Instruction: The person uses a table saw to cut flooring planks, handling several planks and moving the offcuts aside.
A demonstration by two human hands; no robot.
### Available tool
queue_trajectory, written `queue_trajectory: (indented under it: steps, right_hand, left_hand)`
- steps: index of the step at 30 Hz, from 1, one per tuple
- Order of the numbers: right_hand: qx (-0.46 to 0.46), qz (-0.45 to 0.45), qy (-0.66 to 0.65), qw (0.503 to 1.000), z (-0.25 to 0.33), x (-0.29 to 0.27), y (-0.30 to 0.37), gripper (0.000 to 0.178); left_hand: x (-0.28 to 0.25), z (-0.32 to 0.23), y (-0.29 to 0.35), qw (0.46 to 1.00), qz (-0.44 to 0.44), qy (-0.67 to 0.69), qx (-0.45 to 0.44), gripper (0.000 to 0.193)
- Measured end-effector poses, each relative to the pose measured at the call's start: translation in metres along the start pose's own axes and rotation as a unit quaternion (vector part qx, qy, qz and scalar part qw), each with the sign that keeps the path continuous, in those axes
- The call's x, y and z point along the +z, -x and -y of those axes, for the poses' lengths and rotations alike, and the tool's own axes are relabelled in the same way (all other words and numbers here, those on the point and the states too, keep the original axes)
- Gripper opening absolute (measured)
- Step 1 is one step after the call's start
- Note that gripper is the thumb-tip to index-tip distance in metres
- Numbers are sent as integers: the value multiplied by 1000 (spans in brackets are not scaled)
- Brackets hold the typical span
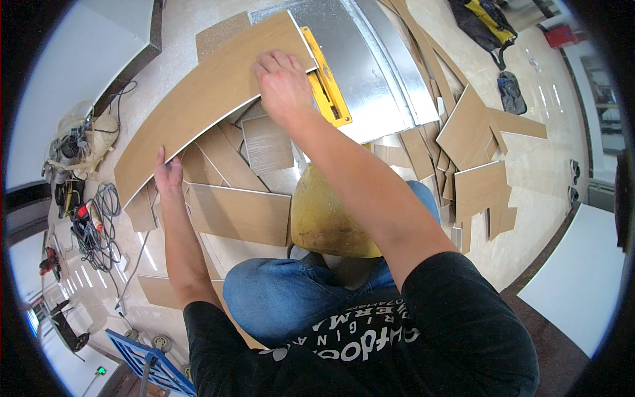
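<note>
A long tan wood-look plank [205,79] with a thin white edge lies slantwise in front of me. Its right end meets a yellow slotted guide [329,86] on a shiny metal worktop [370,73]. My left hand [169,173] grips the plank's near edge toward its left end, thumb on top and the other fingers mostly hidden beneath. Close to the guide, my right hand [284,83] is closed on the plank's near edge, with its curled fingers on the upper face and its thumb hidden.
Plank offcuts [231,210] lie below the held plank, and more are heaped [466,135] at the right. A worn yellow rounded object [331,212] stands between my knees. Coiled cables [99,225] and tools lie left; a black-and-yellow bag [486,26] sits far right.
</note>
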State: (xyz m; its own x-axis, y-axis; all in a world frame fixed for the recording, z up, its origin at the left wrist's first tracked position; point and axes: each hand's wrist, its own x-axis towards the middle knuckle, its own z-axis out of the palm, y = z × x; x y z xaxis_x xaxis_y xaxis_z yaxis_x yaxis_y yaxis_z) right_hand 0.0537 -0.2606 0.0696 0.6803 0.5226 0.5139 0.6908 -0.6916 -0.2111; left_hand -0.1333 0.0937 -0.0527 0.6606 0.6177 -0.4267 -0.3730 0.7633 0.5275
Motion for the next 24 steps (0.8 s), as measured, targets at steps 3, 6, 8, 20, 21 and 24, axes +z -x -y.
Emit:
queue_trajectory:
  steps: [3, 6, 8, 20, 21, 24]
  right_hand:
    - [-3, -13, -5, 1000, 9, -4, -1, 29]
    - [0, -19, 7, 1000, 3, -2, 5, 29]
    - [0, -21, 7, 1000, 6, -4, 5, 29]
    - [9, -3, -3, 1000, 7, -11, 11, 31]
    - [13, 3, 6, 1000, 4, -11, 13, 32]
    - [9, 7, 0, 1000, 9, -12, 11, 32]
  left_hand:
    - [-7, -13, 1, 1000, -8, -20, 10, 32]
    - [-2, 3, 7, 1000, -4, -10, 13, 32]
    - [-6, -2, 6, 1000, -3, -14, 16, 32]
    - [-10, -1, 9, 999, -15, -31, 19, 31]
    - [-5, 6, 11, 999, -21, -40, 29, 31]
    - [-12, -5, 12, 1000, 3, -25, 14, 32]
